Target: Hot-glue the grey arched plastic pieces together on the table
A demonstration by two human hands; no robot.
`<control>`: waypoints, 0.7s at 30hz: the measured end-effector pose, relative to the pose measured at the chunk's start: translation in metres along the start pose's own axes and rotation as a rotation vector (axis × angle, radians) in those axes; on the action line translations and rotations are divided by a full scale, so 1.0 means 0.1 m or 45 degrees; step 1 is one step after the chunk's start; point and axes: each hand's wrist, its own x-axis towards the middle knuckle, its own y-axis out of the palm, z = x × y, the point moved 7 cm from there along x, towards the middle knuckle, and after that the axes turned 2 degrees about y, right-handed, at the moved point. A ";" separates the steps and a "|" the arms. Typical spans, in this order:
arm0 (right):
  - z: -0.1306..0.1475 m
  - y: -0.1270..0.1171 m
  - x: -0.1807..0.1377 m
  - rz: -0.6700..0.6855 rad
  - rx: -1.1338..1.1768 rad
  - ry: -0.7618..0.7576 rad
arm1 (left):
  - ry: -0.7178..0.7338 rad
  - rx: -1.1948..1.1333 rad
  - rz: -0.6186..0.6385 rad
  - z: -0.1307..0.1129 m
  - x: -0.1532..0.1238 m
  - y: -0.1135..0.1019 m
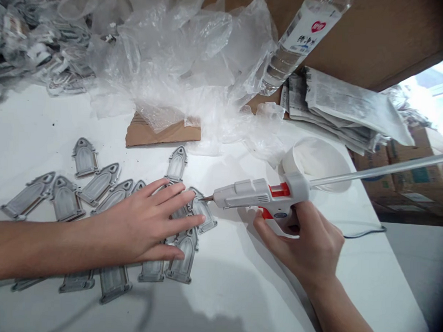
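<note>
My right hand (309, 246) is wrapped around the handle of a white hot glue gun (242, 192), one finger at its red trigger. A long clear glue stick (381, 169) sticks out of the gun's back. The metal tip touches or hovers just over a small grey arched frame (207, 219); which one I cannot tell. My left hand (150, 219) lies flat with fingers spread over several such frames, partly hiding them. More arched frames, like this one (66, 199), are scattered to the left, and others (182, 259) lie below my fingers.
Crumpled clear plastic bags (182, 53) fill the back, beside a cardboard piece (164, 132). A water bottle (294, 42) leans at the back right, near folded newspapers (354, 103). Behind the glue gun stands a white bowl (290, 158). Cardboard boxes (413, 177) are beyond the white table's (239, 292) right edge.
</note>
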 end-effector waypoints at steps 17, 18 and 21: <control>-0.04 -0.01 -0.02 -0.003 -0.019 0.063 | -0.036 -0.089 -0.018 0.02 0.01 0.06; -0.04 -0.01 -0.02 0.002 -0.013 0.064 | -0.038 -0.091 -0.016 0.03 0.01 0.07; -0.03 -0.01 -0.01 0.010 0.005 0.067 | -0.044 -0.095 -0.006 0.03 0.01 0.07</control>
